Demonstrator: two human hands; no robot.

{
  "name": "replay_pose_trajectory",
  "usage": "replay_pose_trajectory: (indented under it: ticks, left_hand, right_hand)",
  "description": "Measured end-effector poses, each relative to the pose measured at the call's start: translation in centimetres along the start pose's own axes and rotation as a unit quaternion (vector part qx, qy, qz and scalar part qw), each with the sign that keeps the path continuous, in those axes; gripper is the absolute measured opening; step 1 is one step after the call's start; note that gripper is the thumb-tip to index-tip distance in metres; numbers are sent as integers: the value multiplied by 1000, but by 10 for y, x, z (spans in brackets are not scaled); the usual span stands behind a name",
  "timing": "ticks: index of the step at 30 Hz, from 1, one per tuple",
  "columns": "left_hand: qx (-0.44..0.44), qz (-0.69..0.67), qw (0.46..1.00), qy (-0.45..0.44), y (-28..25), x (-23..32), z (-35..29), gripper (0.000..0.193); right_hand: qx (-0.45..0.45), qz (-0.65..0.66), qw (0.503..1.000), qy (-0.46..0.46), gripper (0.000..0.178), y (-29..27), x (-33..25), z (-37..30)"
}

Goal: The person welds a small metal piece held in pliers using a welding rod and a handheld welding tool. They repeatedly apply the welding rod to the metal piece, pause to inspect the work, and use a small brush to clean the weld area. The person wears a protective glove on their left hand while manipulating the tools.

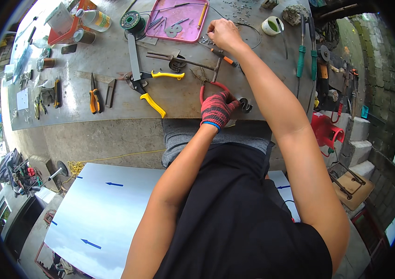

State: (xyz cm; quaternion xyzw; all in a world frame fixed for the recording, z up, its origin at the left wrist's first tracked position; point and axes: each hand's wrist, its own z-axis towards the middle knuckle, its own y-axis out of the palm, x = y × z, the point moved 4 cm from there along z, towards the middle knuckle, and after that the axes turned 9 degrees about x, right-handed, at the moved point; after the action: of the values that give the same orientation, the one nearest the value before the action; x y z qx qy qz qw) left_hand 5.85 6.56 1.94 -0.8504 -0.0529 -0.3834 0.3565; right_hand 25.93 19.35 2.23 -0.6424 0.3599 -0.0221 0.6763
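Note:
My left hand, in a red-and-black knitted glove, is closed around red-handled pliers near the table's front edge. The pliers' jaws point away from me, beside a rusty metal bar tool. Just right of the glove is a curled dark metal piece. Bare, my right hand reaches farther out with curled fingers, over small metal bits near the pink tray. Whatever its fingertips may hold is hidden. An orange-handled tool lies below that hand.
Yellow-handled snips, orange-handled pliers and a wire spool lie to the left on the metal table. At right are a white cup, a stone and green-handled tools. A pale sheet lies below.

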Motion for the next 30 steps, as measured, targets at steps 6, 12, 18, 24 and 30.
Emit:
replay_pose_trajectory:
  ticks: [6, 12, 18, 24, 30]
  left_hand:
    - [-17, -24, 999, -21, 1, -2, 1, 36]
    - [-10, 4, 1000, -14, -8, 10, -2, 27]
    - [0, 3, 1000, 6, 1, -2, 1, 36]
    - [-3, -2, 1000, -5, 6, -7, 3, 35]
    - [-10, 21, 1000, 3, -8, 9, -2, 28]
  right_hand:
    - [14, 0, 995, -99, 20, 0, -7, -15]
    - [-13, -44, 996, -82, 23, -9, -5, -23]
    - [20, -34, 997, -60, 22, -17, 1, -21]
    - [13, -46, 997, -59, 20, -15, 4, -18]
    - [7, -28, 996, -88, 16, -13, 1, -19]
